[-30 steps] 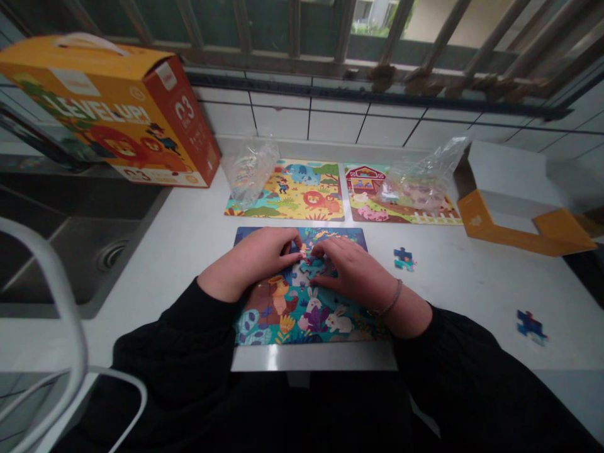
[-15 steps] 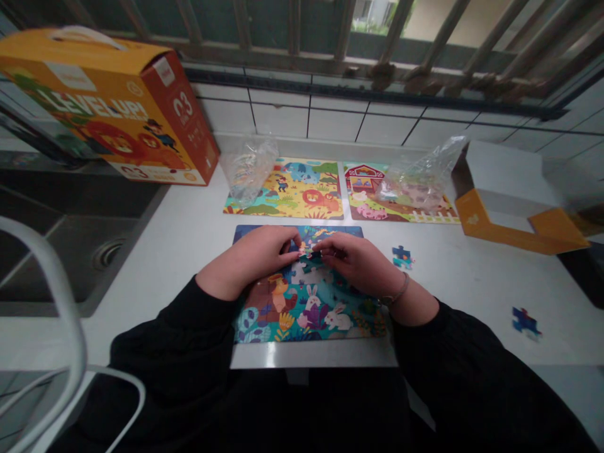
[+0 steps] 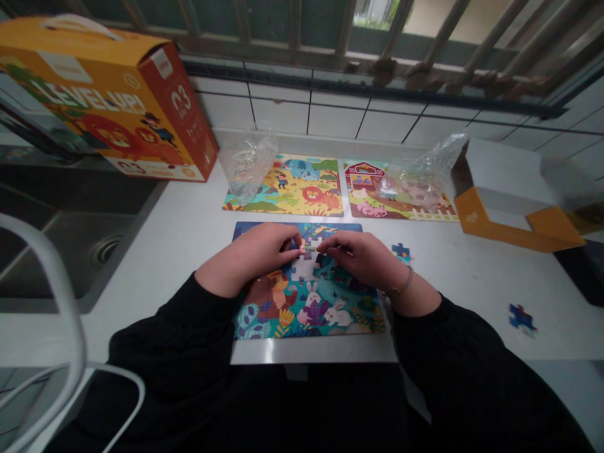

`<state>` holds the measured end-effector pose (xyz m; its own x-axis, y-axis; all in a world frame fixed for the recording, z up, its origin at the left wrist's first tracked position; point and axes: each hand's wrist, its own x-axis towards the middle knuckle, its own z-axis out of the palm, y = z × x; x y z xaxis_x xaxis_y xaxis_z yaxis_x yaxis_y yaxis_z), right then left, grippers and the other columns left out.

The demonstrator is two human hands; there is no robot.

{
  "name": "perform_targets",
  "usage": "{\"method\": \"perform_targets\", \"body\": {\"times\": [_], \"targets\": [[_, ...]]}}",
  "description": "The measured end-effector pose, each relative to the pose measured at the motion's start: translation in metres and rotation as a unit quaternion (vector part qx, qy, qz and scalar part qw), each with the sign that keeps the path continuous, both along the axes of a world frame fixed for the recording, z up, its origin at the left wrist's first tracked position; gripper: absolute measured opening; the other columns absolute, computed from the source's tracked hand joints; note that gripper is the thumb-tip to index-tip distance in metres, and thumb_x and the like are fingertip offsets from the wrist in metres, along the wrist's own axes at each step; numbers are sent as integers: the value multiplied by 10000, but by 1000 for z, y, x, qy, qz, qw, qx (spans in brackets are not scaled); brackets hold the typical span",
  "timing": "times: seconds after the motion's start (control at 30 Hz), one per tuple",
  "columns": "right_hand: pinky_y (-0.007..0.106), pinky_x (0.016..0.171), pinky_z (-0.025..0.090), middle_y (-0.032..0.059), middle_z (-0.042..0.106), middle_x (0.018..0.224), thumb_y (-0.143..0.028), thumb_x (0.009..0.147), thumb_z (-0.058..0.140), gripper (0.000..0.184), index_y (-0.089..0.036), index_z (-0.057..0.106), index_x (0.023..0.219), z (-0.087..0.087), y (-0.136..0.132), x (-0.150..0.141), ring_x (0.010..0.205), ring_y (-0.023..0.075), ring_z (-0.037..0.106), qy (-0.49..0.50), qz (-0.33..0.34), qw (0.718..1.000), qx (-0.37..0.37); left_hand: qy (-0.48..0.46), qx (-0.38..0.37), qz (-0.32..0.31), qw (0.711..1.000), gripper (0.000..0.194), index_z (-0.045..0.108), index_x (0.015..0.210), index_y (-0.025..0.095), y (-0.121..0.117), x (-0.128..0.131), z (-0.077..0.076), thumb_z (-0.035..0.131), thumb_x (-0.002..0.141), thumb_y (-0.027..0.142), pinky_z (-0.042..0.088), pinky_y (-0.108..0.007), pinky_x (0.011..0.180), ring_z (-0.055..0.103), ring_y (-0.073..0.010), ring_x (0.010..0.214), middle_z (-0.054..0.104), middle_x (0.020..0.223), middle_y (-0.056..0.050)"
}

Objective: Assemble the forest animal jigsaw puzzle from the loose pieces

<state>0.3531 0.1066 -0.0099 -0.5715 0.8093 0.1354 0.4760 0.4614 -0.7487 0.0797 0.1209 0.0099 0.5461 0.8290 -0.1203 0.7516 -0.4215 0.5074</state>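
Note:
My left hand [image 3: 245, 257] and my right hand [image 3: 361, 257] meet over a partly filled jigsaw puzzle [image 3: 306, 318] of rabbits and plants. Their fingertips close around a small puzzle piece [image 3: 308, 250] at the puzzle's upper middle. Just below it, a white gap [image 3: 302, 269] shows in the picture. A loose blue and teal piece group [image 3: 401, 253] lies to the right of my right hand, and a blue piece [image 3: 521, 318] lies farther right on the white counter [image 3: 472, 296]. A bracelet circles my right wrist.
Beyond the puzzle lie a safari puzzle [image 3: 283, 189] and a farm puzzle [image 3: 401, 192], each partly under a plastic bag [image 3: 248, 167]. An orange "Level Up" box [image 3: 108, 100] stands back left, an orange-and-white box part [image 3: 514, 207] back right, and a steel sink [image 3: 80, 251] left.
My right hand has drawn back to the right and off the teal pieces, so more of the white gap shows. The whole view has shifted slightly downward and the counter sits higher in the frame.

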Motion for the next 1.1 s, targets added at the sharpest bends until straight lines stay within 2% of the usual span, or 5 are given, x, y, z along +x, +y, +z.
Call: {"method": "perform_targets", "body": {"times": [0.13,0.43,0.73,0.93,1.1], "targets": [[336,919,584,43,832,1075,-96,1017,581,272,-231,804,1094,-1,0,-7,986,185,757,6,18,997,73,-4,6,-11,1000,130,787,1034,214,1,-1,0,744,971,319,326,-289,641,564,-163,661,683,766,3],[395,949,571,63,807,1084,-124,1024,605,222,-243,775,1101,0,2,1,1039,234,726,-27,23,990,138,-7,8,-30,1000,117,786,1027,215,2,-2,-2,729,979,305,348,-287,657,577,-166,677,710,797,-6],[380,781,580,97,822,1074,-273,1024,601,230,-221,801,1125,21,8,38,814,226,707,-70,-216,955,192,-68,30,-142,987,331,772,1256,211,-2,6,-8,818,977,384,494,-322,849,682,-221,964,734,1114,-81],[391,705,550,80,796,893,-360,996,617,260,-229,816,1100,19,5,81,721,237,693,-94,-396,900,158,-59,23,-160,985,241,772,1191,200,-6,10,-6,786,1004,350,509,-329,862,681,-220,988,703,1142,-82],[458,787,594,127,806,1039,-424,997,609,302,-219,803,1105,4,-13,112,827,281,740,-156,-360,913,115,-108,68,-178,976,263,777,1228,227,-9,15,-5,793,995,348,523,-380,958,683,-250,1090,720,1231,-105]]}}
